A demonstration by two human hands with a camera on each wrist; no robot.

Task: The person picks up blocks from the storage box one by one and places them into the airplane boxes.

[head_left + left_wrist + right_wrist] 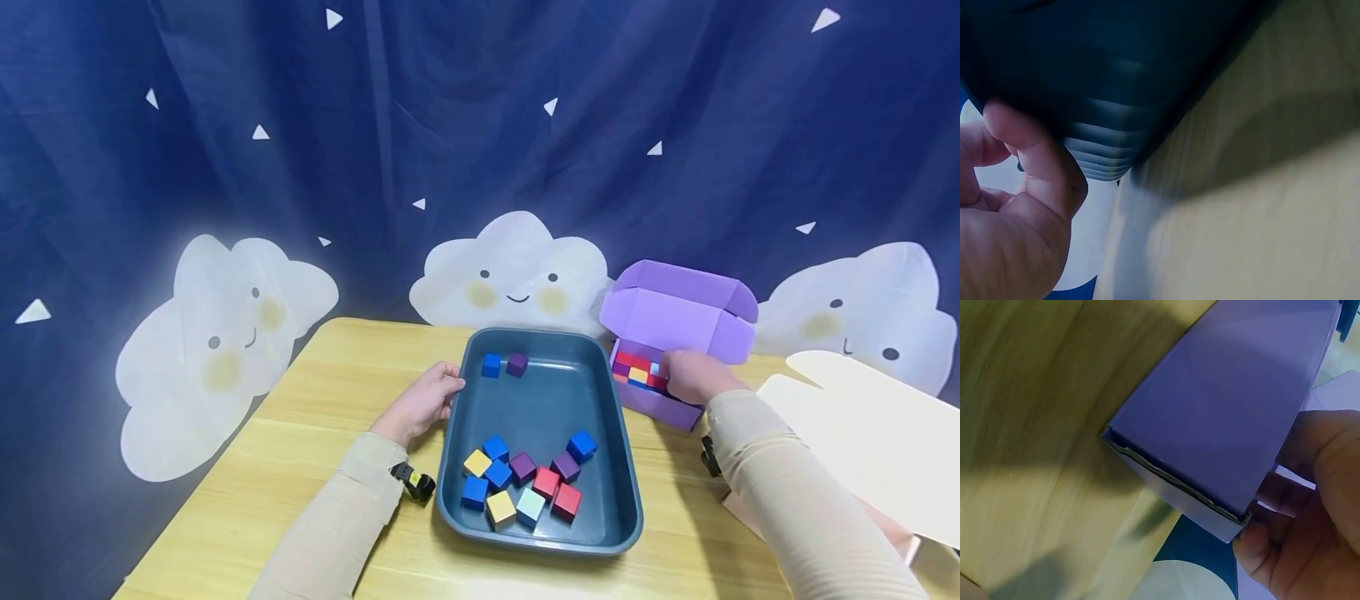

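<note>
A dark blue-grey tray [540, 537] lies on the table with several coloured cubes in it. Most cluster at its near end; a blue cube [491, 365] and a purple cube [517, 364] sit at the far left. My left hand [422, 404] holds the tray's left rim, its fingers bent against the edge in the left wrist view. Inside an open purple box [660, 407] lie red, yellow and light blue cubes. My right hand [693, 377] reaches over the box's right side. Its fingertips are hidden behind the purple wall [1222, 394], so anything between them cannot be seen.
The purple box's lid [671, 317] stands raised at the back. A pale box with a whitish flap [847, 433] lies at the right, beside my right forearm. Behind the wooden table [300, 467] hangs a dark blue curtain [480, 108] with clouds.
</note>
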